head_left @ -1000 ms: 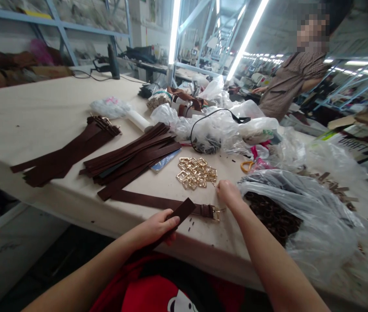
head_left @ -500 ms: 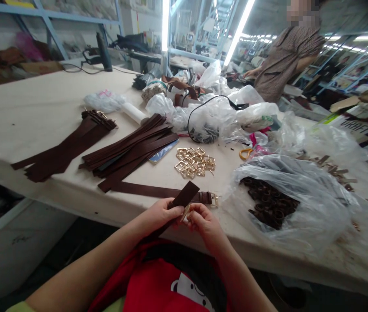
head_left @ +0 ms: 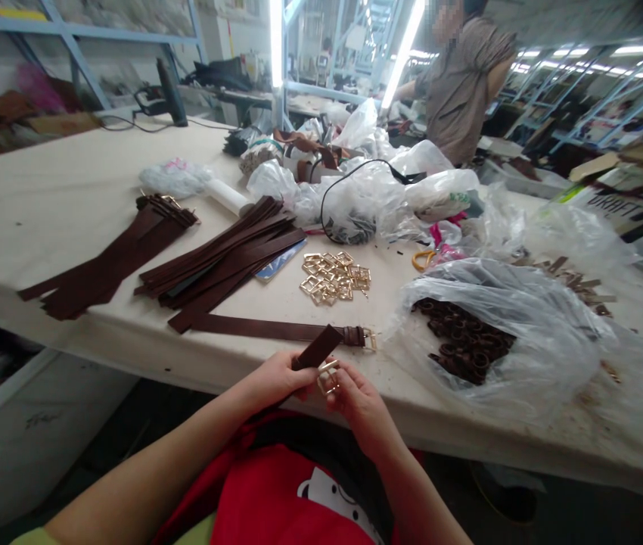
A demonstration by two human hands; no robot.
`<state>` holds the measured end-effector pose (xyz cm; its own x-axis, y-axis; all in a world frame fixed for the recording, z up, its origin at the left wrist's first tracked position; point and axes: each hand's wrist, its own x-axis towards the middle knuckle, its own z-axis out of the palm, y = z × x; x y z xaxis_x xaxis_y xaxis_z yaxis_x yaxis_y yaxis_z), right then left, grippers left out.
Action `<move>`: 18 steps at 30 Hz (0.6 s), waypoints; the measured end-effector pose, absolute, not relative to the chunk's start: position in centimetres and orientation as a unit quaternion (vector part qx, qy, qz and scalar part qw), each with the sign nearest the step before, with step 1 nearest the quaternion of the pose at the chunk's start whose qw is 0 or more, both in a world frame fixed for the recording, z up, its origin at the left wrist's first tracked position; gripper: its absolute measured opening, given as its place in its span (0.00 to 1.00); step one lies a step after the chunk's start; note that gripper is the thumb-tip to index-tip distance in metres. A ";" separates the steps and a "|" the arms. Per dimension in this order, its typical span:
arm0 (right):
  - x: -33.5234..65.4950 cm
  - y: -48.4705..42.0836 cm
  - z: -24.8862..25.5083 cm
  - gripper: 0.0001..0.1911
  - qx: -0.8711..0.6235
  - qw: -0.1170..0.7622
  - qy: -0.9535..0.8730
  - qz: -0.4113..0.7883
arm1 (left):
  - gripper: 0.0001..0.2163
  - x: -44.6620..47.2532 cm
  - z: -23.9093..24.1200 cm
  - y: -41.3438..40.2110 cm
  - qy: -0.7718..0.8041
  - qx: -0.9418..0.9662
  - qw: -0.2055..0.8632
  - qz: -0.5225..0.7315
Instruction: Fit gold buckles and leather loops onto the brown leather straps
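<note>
My left hand (head_left: 283, 377) is closed round a dark brown leather strap (head_left: 320, 347), whose square end sticks up past the fingers. In my right hand (head_left: 354, 390) a gold belt buckle (head_left: 328, 377) is pinched, close beside the left fingertips. Whether the strap touches the buckle I cannot tell. Just beyond both hands lies a brown belt (head_left: 276, 328) with its own gold buckle at the right end. Past it sits a heap of gold buckles (head_left: 335, 278).
To the left lie a stack of leather straps (head_left: 225, 261) and a bundle of buckled belts (head_left: 122, 253). A plastic bag of dark leather loops (head_left: 466, 341) stands at right, near orange-handled scissors (head_left: 422, 260). Plastic bags (head_left: 378, 193) fill the back; a person (head_left: 458, 83) stands beyond.
The buckle has turned in my right fingers, so its frame now faces me more. My left hand keeps the strap. The person behind has shifted left in view.
</note>
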<state>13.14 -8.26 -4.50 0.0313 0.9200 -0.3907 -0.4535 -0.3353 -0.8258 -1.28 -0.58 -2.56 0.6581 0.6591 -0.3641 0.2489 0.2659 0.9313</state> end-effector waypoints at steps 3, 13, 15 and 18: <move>13.5 -8.6 -4.5 0.25 -0.498 0.513 -0.278 0.642 | 0.10 -1.5 -2.5 -0.6 0.382 0.583 0.705 0.128; 13.8 -8.4 -4.4 0.16 -0.494 0.473 -0.377 0.625 | 0.14 -1.8 -1.7 -0.8 0.373 0.585 0.717 0.066; 13.5 -8.4 -4.3 0.14 -0.496 0.481 -0.349 0.633 | 0.16 -1.8 -1.7 -0.7 0.373 0.592 0.711 0.062; 13.2 -8.3 -4.4 0.18 -0.486 0.509 -0.301 0.644 | 0.17 -1.7 -1.9 -0.2 0.395 0.612 0.682 0.061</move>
<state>13.19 -8.30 -4.45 -0.0096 0.9475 -0.3196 -0.3617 -0.3012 -0.8823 -1.68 -0.25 -1.90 0.6800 0.5669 -0.4651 0.4012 0.2433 0.8831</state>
